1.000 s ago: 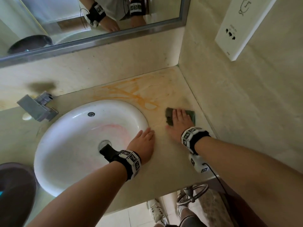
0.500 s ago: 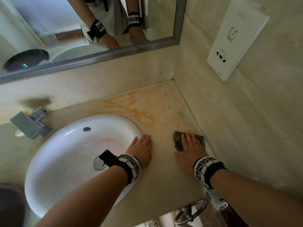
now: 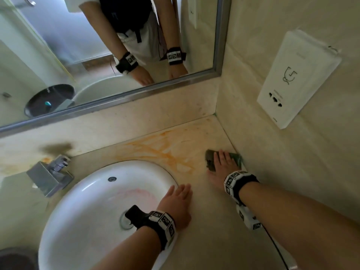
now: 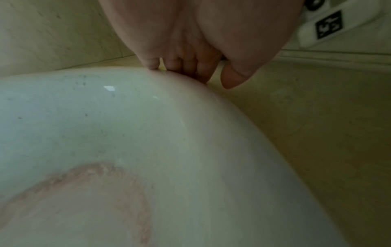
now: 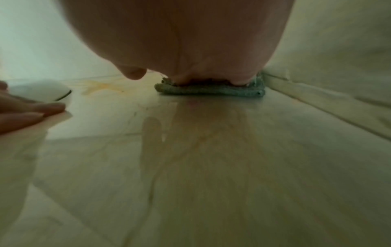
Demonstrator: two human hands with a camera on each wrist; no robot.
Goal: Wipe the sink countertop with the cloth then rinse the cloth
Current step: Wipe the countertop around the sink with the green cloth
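A folded green cloth lies on the beige countertop close to the right wall. My right hand presses flat on it with straight fingers, covering most of it. An orange stain spreads across the counter behind the white sink. My left hand rests flat on the sink's right rim and the counter, fingers straight, holding nothing. A wet streak trails on the counter behind the cloth.
A square metal tap stands left of the sink. A mirror runs along the back wall. A white box hangs on the right wall. A dark round bin sits at the lower left.
My right hand has slid the cloth away from me along the right wall, toward the back corner. The left hand has stayed on the sink rim. The head view has tilted upward.
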